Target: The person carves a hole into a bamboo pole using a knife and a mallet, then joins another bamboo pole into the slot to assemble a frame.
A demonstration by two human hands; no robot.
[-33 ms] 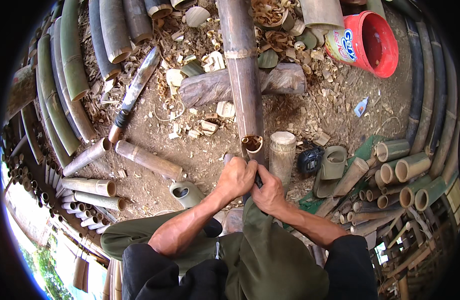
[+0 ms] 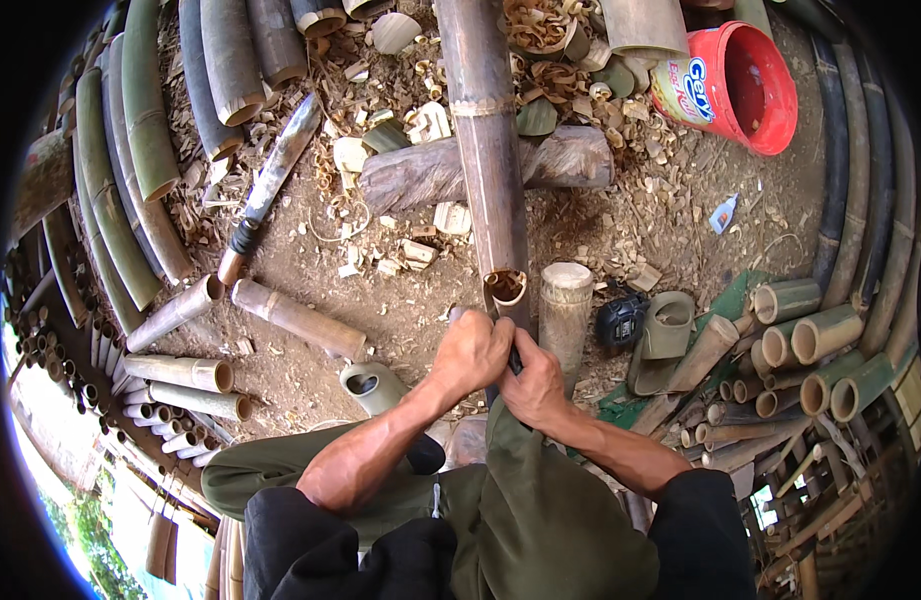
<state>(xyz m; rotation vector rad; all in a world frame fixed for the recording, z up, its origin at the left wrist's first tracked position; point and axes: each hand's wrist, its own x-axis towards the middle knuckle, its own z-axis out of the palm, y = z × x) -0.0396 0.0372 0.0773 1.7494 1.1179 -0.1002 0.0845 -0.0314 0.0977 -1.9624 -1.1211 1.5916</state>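
Note:
A long brown bamboo pole (image 2: pixel 490 200) slopes toward me over a short log (image 2: pixel 410 178). Its near end is cut open, with curled shavings inside the mouth. Just below that end, my left hand (image 2: pixel 470 352) and my right hand (image 2: pixel 536 383) are closed close together, touching, on a slim dark-handled tool (image 2: pixel 516 358). A thin part of the tool sticks up past my left fingers to the pole's mouth; its tip is hard to make out. My palms hide most of the handle. A knife (image 2: pixel 270 180) with a wrapped handle lies on the ground at the left.
An upright bamboo stump (image 2: pixel 564 300) stands right of the pole's end, beside a black tape measure (image 2: pixel 620 321). A red bucket (image 2: pixel 715 85) lies tipped at the upper right. Wood chips (image 2: pixel 420 250) litter the dirt. Cut bamboo lengths (image 2: pixel 300 318) lie along both sides.
My left hand has shifted very slightly up toward the pole's open end. The pole and the things around it have not moved.

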